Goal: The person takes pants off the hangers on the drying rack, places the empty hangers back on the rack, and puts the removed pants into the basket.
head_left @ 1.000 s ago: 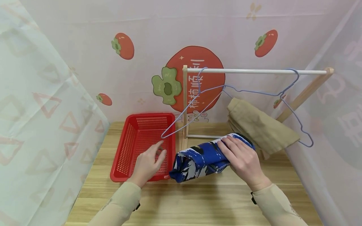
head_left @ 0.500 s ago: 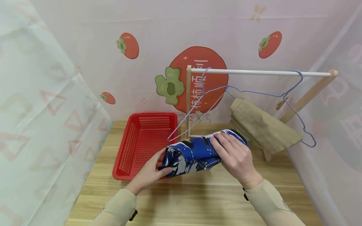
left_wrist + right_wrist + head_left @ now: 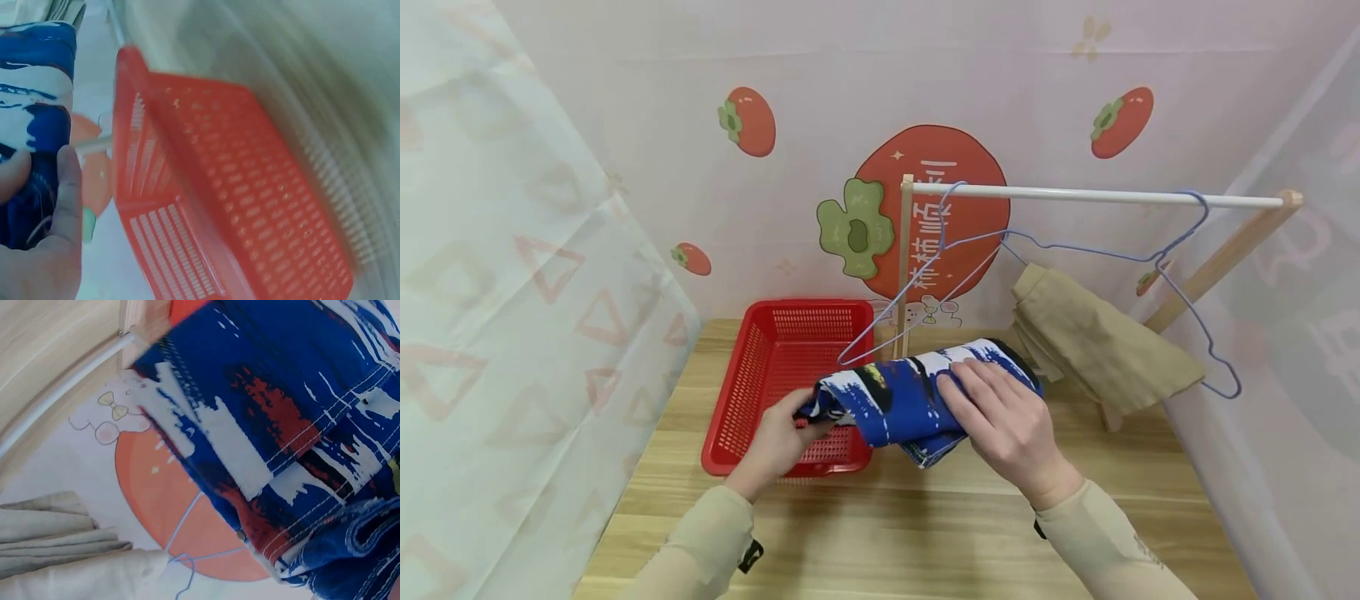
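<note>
Tabletop (image 3: 910,546) carried the rack (image 3: 1090,196) and red basket (image 3: 731,417). Blue patterned garment (image 3: 910,407) was held up near the basket: my left fingers (image 3: 786,407) pinched one end, right fingers (image 3: 976,390) gripped the other. Probably mid-unfolding; next move likely called for spreading it.

Up at the person's head, one camera looks forward and down over the table (image 3: 865,546), farthest back of the three, taking in its far edge and both side edges. Another rides at the left hand (image 3: 778,442), rolled sideways, facing the wall (image 3: 625,92) close past a blue patterned cloth (image 3: 898,408); it shares the red basket (image 3: 732,400) near the table's far left corner with the head view. The one at the right hand (image 3: 1009,429), nearly upside down, crowds that cloth and shares the beige cloth (image 3: 1097,342) with the head view.
</note>
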{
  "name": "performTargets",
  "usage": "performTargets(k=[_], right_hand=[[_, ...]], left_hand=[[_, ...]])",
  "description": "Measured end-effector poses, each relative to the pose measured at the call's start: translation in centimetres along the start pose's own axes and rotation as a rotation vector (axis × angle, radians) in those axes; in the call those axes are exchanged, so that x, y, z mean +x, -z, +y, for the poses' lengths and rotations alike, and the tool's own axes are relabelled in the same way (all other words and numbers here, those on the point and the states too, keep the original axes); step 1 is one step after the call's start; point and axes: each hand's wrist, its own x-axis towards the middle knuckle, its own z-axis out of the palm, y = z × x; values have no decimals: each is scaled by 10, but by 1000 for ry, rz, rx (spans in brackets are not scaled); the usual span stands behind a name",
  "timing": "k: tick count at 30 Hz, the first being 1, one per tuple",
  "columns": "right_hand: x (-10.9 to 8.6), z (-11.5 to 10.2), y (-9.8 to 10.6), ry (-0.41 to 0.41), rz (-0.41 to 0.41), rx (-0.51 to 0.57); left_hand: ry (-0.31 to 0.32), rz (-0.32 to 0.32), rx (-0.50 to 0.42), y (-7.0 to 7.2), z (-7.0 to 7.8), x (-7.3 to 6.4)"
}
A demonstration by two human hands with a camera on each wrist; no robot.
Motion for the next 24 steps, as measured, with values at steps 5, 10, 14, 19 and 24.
performTargets(k=[5, 10, 14, 19, 24], right_hand=[[6, -11, -4, 121, -5, 36], [-2, -29, -12, 223, -110, 77], [-10, -44, -22, 276, -188, 107], [-17, -66, -35, 251, -268, 145], [-20, -87, -50, 243, -343, 151]], left_hand=[[-53, 115, -147, 23, -7, 15], [-134, 214, -207, 47, -13, 31], [-202, 280, -200, 63, -14, 44], [-182, 289, -170, 80, 2, 52], [-146, 230, -192, 92, 20, 60]])
